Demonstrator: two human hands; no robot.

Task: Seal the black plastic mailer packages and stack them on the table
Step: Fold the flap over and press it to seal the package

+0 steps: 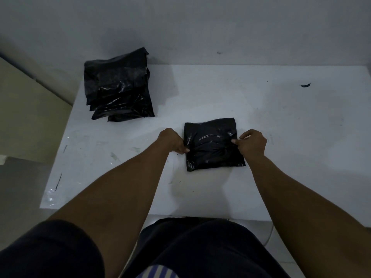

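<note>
A black plastic mailer (213,146) lies flat on the white table (281,147), just in front of me. My left hand (173,141) pinches its left edge with curled fingers. My right hand (252,141) pinches its right edge the same way. At the table's far left corner stands a stack of several black mailers (118,87), shiny and crumpled, apart from both hands.
A small black scrap (305,85) lies at the far right of the table. Bits of clear tape or film (50,194) cling near the left edge. A grey wall rises behind the table. A beige surface (26,117) lies to the left.
</note>
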